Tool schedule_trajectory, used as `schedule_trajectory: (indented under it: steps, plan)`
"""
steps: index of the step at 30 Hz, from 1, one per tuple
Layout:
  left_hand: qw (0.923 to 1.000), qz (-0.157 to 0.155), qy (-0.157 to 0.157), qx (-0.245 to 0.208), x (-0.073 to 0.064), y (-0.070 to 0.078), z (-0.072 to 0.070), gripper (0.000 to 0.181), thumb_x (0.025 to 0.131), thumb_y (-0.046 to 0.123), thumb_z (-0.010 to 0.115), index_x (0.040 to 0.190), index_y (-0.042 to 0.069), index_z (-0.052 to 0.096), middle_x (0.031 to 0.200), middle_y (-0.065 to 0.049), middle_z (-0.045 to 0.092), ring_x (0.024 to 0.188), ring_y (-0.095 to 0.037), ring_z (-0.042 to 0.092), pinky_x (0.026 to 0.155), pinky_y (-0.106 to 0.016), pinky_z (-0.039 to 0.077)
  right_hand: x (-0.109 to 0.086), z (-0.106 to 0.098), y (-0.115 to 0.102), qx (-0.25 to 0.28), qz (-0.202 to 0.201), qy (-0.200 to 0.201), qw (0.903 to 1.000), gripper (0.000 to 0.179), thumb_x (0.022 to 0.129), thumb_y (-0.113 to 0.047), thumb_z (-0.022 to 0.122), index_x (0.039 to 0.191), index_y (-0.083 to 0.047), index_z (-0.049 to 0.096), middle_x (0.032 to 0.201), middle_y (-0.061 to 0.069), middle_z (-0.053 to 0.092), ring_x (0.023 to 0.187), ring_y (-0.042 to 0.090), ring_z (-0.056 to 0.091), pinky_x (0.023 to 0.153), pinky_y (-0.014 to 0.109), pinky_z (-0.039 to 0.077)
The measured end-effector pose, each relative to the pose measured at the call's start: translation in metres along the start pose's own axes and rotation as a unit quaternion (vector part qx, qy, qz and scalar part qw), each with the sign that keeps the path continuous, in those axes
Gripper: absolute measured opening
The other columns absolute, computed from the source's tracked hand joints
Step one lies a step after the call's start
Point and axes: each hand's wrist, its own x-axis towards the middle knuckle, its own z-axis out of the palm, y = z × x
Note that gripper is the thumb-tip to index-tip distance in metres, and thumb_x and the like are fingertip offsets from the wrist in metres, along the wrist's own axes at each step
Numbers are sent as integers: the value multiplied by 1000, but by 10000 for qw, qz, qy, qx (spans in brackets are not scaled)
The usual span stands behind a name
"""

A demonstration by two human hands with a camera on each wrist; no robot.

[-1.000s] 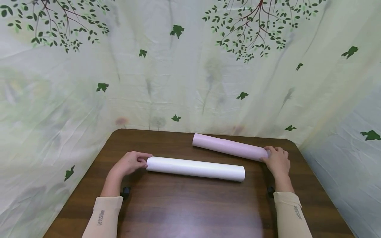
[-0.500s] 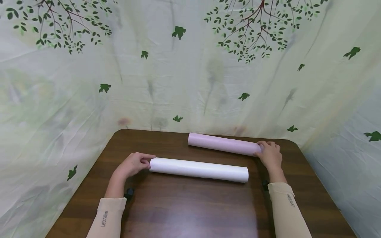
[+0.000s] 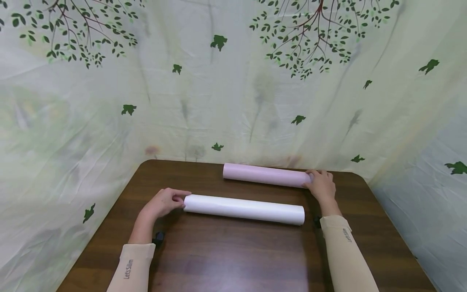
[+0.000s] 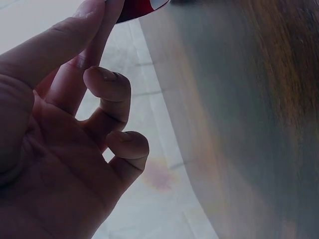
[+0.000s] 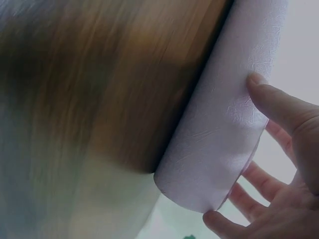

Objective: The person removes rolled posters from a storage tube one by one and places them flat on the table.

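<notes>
pale cloth (image 3: 240, 93) hangs behind and around the scene, printed with leafy branches along the top and scattered dark green leaves lower down, and its folds run down behind a brown wood-grained table (image 3: 226, 259) with rounded far corners and a soft patch of glare near the person. two rolls lie across the table, one behind the other, with a strip of wood between them. the white roll (image 3: 244, 209) is the nearer, its right end slightly closer to the person than its left. the person's left hand (image 3: 163, 202) is at that left end, pinching it with thumb and forefinger; the left wrist view shows the other fingers loosely bent, clear of the roll, and a dark red curved edge (image 4: 137, 9) at the upper margin, too cropped to tell what it belongs to. the lilac roll (image 3: 264, 174) lies by the far edge, also slanting a little. the right hand (image 3: 322, 187) grips its right end, thumb laid on one side and fingers on the other, one fingertip by the end rim in the right wrist view. beige sleeves (image 3: 133, 265) with dark lettering cover both forearms, and a small black device (image 3: 158, 238) shows at the left wrist.
</notes>
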Motion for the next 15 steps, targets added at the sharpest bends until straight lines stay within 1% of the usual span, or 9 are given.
schedule_trajectory:
  steps: [3, 6, 8, 11, 15]
  plan:
    - [10000, 0, -10, 35, 1, 0, 1, 44, 95, 7, 76, 138, 9, 72, 90, -2, 80, 81, -11, 63, 73, -27, 46, 3, 1, -4, -69, -39, -6, 10000, 52, 97, -31, 77, 144, -13, 62, 153, 34, 45, 140, 60, 37, 101, 73, 44]
    - [10000, -12, -8, 37, 1, 2, 1, 43, 95, 7, 76, 138, 10, 72, 89, -2, 80, 80, -12, 62, 73, -26, 45, 5, 2, -8, -102, -57, -62, 9999, 51, 98, -31, 76, 144, -13, 62, 154, 33, 44, 141, 60, 37, 102, 73, 45]
    - [10000, 8, -15, 51, 2, 2, 1, 43, 95, 7, 76, 138, 10, 72, 89, -1, 80, 81, -13, 64, 74, -27, 46, 6, 3, -11, -117, -76, -72, 9999, 51, 98, -30, 76, 144, -13, 62, 154, 33, 44, 141, 59, 36, 102, 73, 45]
    - [10000, -54, 0, 24, 3, 3, 2, 43, 95, 7, 76, 138, 11, 72, 89, 1, 80, 82, -14, 64, 76, -29, 47, 7, 4, -14, -96, -108, -44, 9999, 50, 98, -30, 77, 143, -12, 62, 153, 33, 46, 141, 58, 38, 101, 72, 45]
    - [10000, -54, -13, 5, 3, 4, 4, 43, 95, 7, 76, 137, 10, 73, 90, 1, 80, 84, -16, 66, 76, -31, 48, 9, 7, -18, -74, -152, -45, 9998, 50, 98, -29, 77, 143, -12, 63, 152, 33, 46, 141, 57, 38, 103, 72, 45]
